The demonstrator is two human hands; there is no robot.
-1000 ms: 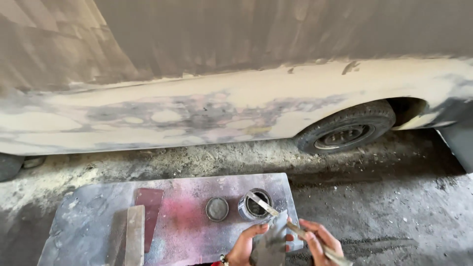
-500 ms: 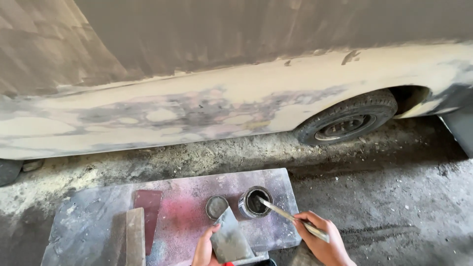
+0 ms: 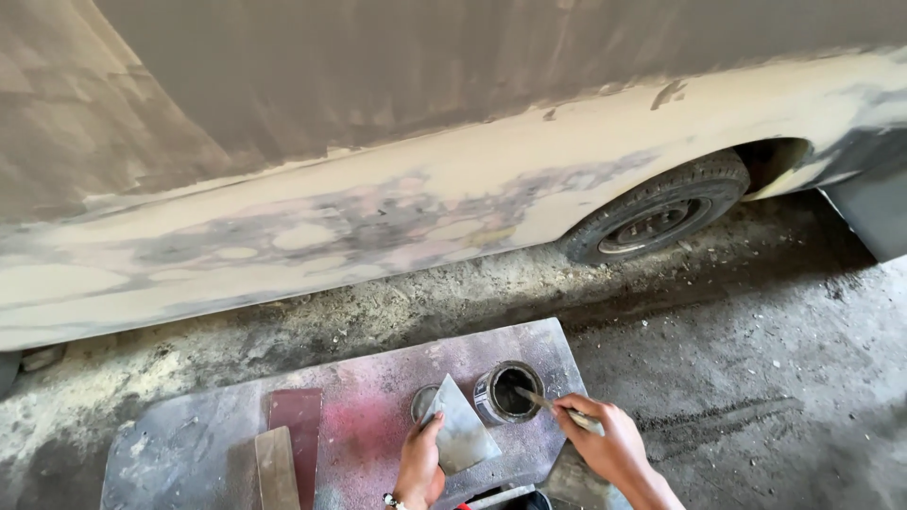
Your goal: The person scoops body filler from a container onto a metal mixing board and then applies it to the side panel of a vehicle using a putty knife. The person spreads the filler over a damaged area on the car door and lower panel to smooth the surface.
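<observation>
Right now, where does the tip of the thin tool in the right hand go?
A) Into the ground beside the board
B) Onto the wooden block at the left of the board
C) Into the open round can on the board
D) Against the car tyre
C: the right hand holds the thin tool with its tip inside the open can, while the left hand holds a flat spreader beside it.

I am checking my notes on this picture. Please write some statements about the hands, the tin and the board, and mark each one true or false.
1. The left hand holds a flat grey spreader. True.
2. The right hand holds a thin tool that reaches into the open tin. True.
3. The tin stands on the bare ground. False: it stands on the board.
4. The car's wheel has been taken off. False: it is fitted.
</observation>
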